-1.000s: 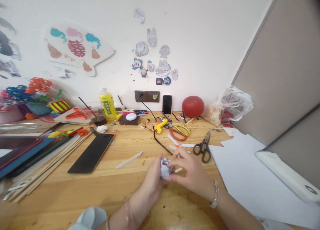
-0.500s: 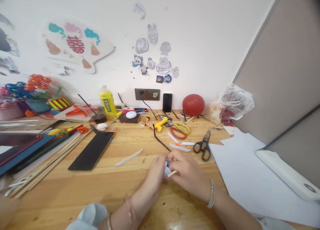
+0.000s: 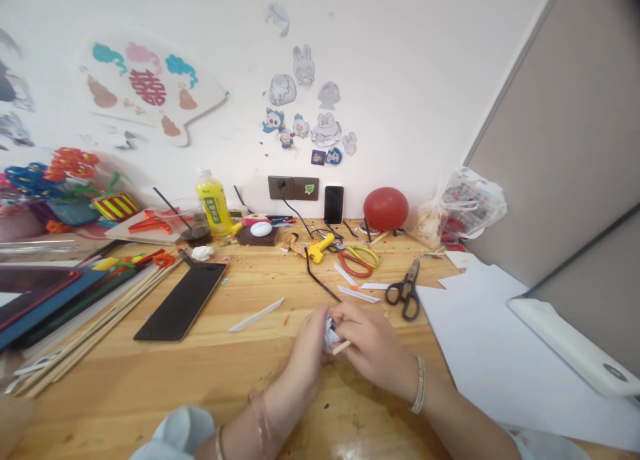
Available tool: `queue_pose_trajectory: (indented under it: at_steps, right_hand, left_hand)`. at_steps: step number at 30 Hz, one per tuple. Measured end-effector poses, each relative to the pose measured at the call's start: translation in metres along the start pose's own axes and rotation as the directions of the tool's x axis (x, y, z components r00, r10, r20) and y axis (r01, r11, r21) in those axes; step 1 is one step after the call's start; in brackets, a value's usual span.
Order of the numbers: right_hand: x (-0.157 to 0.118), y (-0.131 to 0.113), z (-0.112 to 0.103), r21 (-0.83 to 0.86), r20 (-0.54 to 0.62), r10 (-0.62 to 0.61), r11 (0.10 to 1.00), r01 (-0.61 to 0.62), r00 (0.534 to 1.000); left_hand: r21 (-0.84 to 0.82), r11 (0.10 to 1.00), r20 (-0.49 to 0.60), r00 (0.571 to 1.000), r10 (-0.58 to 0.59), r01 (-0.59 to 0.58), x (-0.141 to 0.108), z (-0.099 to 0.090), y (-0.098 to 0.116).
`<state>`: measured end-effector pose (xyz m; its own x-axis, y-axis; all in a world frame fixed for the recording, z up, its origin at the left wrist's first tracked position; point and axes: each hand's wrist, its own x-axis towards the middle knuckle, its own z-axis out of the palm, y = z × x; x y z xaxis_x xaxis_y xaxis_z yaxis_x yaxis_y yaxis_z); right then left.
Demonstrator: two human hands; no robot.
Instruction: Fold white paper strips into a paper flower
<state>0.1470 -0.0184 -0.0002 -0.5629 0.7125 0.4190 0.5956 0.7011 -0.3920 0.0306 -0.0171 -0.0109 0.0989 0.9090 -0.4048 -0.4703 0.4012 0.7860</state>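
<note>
My left hand (image 3: 309,343) is closed around a crumpled piece of white paper (image 3: 330,337) with dark marks, above the table's front middle. My right hand (image 3: 367,340) is closed against the same paper from the other side. A short wooden stick (image 3: 342,347) pokes out of the right hand's grip, its pale end towards me. Most of the paper and the stick's other end are hidden by my fingers. A black fuzzy wire (image 3: 320,279) runs up to just behind my hands. White paper strips (image 3: 358,294) lie beyond them, and another strip (image 3: 257,315) lies left.
Black-handled scissors (image 3: 406,292) and white sheets (image 3: 490,340) lie to the right. Further back are a yellow glue gun (image 3: 321,248), red-and-yellow scissors (image 3: 357,260), a red balloon (image 3: 385,209) and a drink bottle (image 3: 214,203). A black tablet (image 3: 181,303) and wooden sticks (image 3: 107,320) lie left.
My hands have shifted very slightly to the left with the paper and stick. The grip looks the same, and the view has moved a little.
</note>
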Motion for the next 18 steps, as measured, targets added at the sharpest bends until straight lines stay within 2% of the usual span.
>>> queue_pose_trajectory:
  at_steps: [3, 7, 10, 15, 18]
  right_hand:
    - [0.001, -0.004, 0.005, 0.047, -0.061, 0.067, 0.997, -0.065, 0.996]
    - [0.001, -0.009, 0.011, 0.077, -0.07, 0.109, 0.992, -0.104, 0.992]
    - [0.0, -0.009, 0.006, 0.054, -0.062, 0.1, 0.994, -0.097, 0.993]
    - [-0.001, -0.001, -0.014, -0.001, -0.01, -0.003, 1.0, 0.003, 1.0]
    - [-0.002, 0.001, -0.017, -0.055, 0.032, -0.023, 0.998, 0.025, 0.999]
  left_hand:
    - [-0.073, 0.996, -0.045, 0.998, 0.046, -0.049, -0.005, 0.004, -0.001]
    - [-0.061, 0.993, -0.038, 0.995, 0.096, -0.098, -0.006, 0.005, -0.002]
    - [-0.055, 0.996, -0.022, 0.998, 0.062, -0.063, -0.003, 0.001, -0.001]
    - [-0.034, 0.998, -0.019, 0.999, -0.044, 0.043, 0.002, -0.005, 0.003]
    - [-0.003, 0.995, 0.033, 0.995, -0.097, 0.097, 0.002, -0.004, 0.003]
